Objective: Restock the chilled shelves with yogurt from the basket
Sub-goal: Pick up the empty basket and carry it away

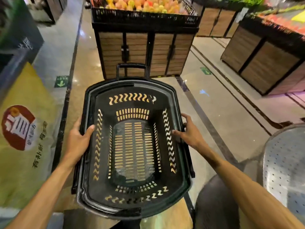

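Supermarket aisle, glossy tile floor (214, 113) | your left hand (80, 136) and right hand (188, 131) grip the side rims of the black slotted plastic basket (148, 210), thumbs inside | no yogurt in it | keep it level, steer round the wooden fruit stand (145, 52).

Warm indoor light, moderately bright. Polished floor (85, 52) carries soft overhead glare spots. Fruit display (142, 4) at top overexposed, smeared. Strong wide-angle bowing at edges; yellow banner (24, 113) and perforated metal surface (283, 154) motion-blurred. Basket (105, 111) centre fairly sharp, light showing through slots. Pink cast far right. Fine compression smear over whole frame.
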